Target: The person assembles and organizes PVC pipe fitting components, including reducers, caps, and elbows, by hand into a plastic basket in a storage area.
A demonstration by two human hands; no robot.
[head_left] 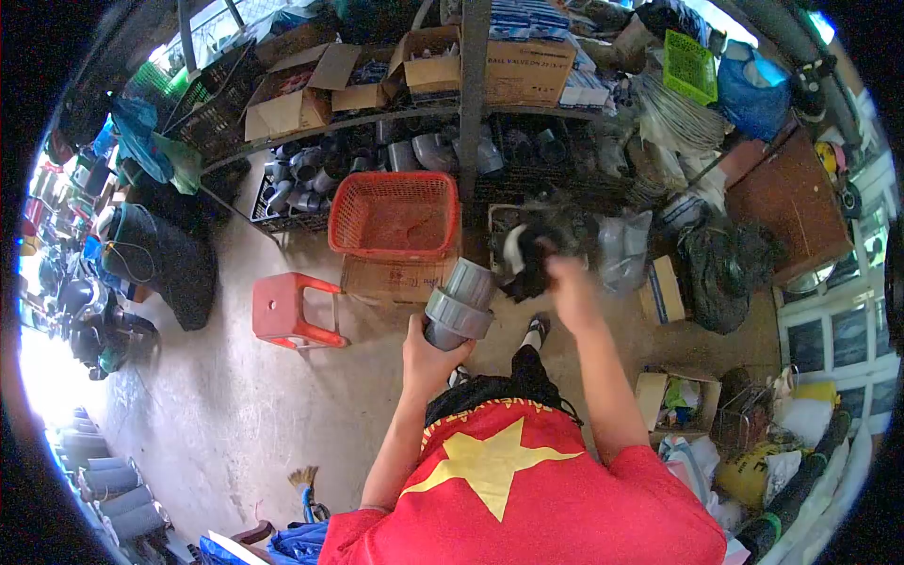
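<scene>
My left hand [432, 360] is wrapped round the lower end of a grey plastic pipe union [460, 306], which has a wide ribbed collar and stands tilted in front of my body. To its right, my right hand [571, 290] is smeared by motion. It grips a black and white cloth [533, 256], also blurred, held apart from the pipe union. Behind the cloth, a crate on the floor is partly hidden.
A red plastic basket [395, 215] sits on a cardboard box [395, 280]. Left of it stands a red stool [294, 310]. Shelves hold grey pipe fittings [306, 179] and open cartons [287, 92]. Clear plastic bags [624, 250] and a black bag [725, 273] lie to the right.
</scene>
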